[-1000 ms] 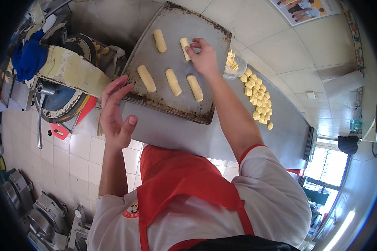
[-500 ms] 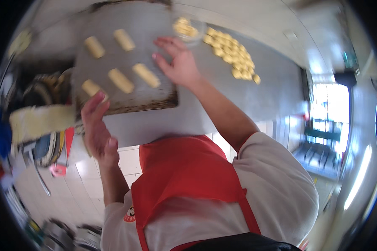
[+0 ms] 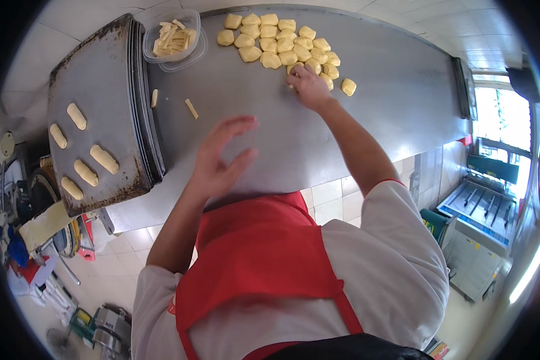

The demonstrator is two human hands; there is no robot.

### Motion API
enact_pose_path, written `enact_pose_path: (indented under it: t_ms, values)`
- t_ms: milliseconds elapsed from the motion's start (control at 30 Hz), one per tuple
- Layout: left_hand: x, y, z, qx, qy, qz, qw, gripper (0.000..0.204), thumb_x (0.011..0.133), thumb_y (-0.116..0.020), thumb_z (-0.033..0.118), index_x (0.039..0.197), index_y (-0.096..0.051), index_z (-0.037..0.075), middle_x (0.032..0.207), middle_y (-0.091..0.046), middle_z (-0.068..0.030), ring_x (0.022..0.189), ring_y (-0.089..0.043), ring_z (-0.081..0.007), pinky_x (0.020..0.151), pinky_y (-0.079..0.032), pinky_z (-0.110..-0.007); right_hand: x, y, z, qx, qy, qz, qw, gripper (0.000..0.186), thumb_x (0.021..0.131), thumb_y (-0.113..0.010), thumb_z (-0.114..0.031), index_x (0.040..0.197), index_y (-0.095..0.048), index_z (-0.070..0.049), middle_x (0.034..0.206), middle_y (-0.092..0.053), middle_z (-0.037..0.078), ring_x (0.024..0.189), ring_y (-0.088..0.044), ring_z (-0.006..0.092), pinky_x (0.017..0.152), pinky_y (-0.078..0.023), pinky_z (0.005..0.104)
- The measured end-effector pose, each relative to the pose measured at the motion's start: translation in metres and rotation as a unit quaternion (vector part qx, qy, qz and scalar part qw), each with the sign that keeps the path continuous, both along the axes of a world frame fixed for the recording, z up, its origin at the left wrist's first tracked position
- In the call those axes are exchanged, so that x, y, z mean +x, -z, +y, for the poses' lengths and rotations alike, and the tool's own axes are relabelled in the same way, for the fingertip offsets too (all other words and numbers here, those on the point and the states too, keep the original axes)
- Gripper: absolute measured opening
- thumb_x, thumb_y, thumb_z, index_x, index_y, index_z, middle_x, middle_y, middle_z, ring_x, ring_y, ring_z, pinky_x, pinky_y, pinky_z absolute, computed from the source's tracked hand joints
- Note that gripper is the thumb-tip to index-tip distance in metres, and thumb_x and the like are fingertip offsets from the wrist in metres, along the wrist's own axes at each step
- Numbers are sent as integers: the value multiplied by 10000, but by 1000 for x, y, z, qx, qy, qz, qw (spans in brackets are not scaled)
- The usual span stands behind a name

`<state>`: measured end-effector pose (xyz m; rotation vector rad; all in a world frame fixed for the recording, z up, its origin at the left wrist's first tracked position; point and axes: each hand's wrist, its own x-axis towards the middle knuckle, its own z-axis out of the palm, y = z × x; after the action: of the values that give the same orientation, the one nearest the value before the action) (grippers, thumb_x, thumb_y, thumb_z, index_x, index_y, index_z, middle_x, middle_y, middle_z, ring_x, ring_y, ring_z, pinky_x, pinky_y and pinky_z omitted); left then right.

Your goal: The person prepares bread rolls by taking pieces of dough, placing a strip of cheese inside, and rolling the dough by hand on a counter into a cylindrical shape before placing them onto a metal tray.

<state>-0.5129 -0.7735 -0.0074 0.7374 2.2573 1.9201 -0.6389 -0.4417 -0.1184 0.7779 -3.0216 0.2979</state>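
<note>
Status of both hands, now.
Left hand: open, fingers and thumb apart, empty, over the metal table.
Right hand: fingers curled down at the dough pieces; whether it grips one cannot be told.

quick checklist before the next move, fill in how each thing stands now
1. Left hand free: ok, open above the table.
2. Right hand at the dough: ok, at the group's near edge.
3. Right-hand grip firm: cannot tell, fingers partly hidden.
4. Rolls apart on the tray: ok, five, none touching.
5. Strips all in the tub: not ok, two lie outside.
</note>
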Motion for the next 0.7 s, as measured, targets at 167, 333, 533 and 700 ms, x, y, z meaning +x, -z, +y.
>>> enact_pose_path:
  t_ms: [167,333,533,700]
  values:
    - [-39,50,95,94,-197,-224,950,336,1120,-618,277,1321,-689,17,1245,-696,-113,1156,-676,-195,956,-575,-352,47,-88,-32,-377,112,-90,915,320,852,-663,64,1141,-683,-70,1158,-631,93,997,-669,262,754,-592,347]
    - [-34,46,103,-44,-237,-251,937,558,1132,-521,481,959,-761,8,759,-726,-125,744,-714,-211,704,-564,-427,127,-80,-79,-604,188,-233,739,252,991,-623,-99,1227,-635,-11,1241,-590,70,1146,-638,197,858,-565,301]
    - [19,61,108,-68,-258,-53,962,444,1095,-607,375,874,-714,5,750,-690,-214,672,-707,-305,645,-542,-466,135,-67,-117,-740,330,-305,500,352,1132,-591,-415,1046,-642,-78,945,-611,29,954,-662,163,800,-555,360]
    - [32,99,56,253,-118,-298,913,450,1143,-550,462,947,-707,89,787,-664,-39,740,-636,-148,712,-529,-343,128,-114,-108,-680,284,-395,548,244,1094,-699,-300,1086,-652,-60,946,-660,26,946,-672,144,833,-575,350]
